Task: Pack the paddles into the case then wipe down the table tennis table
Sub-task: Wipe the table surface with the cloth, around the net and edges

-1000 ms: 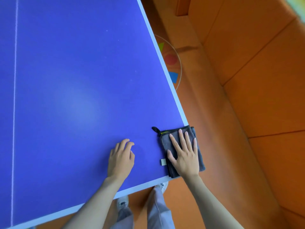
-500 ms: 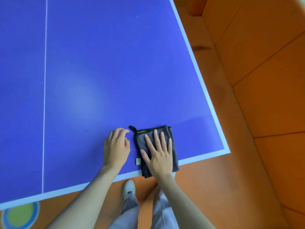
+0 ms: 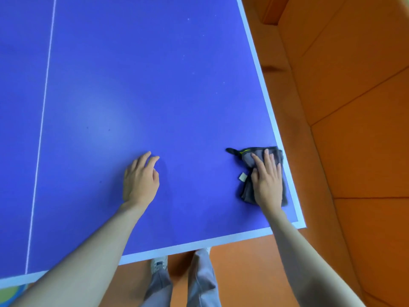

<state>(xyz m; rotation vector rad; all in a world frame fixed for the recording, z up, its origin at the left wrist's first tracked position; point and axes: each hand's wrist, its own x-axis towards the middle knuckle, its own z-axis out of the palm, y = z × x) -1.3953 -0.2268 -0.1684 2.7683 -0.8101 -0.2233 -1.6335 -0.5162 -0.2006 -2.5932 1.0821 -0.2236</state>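
The blue table tennis table (image 3: pixel 143 85) fills most of the view, with white lines along its edges. A folded dark grey cloth (image 3: pixel 247 191) with a small white tag lies near the table's right edge, close to the near right corner. My right hand (image 3: pixel 269 182) presses flat on the cloth, fingers spread over it. My left hand (image 3: pixel 141 180) rests on the bare table surface well to the left of the cloth, fingers loosely curved and holding nothing. No paddles or case are in view.
Orange floor (image 3: pixel 254 262) lies below the table's near edge, where my legs and shoes (image 3: pixel 159 263) show. Orange padded panels (image 3: pixel 354 107) run along the right side. A few pale specks dot the far right part of the table.
My right hand slid the cloth left until it lay beside my left hand, then back right to the side edge. My left hand stayed resting on the table.
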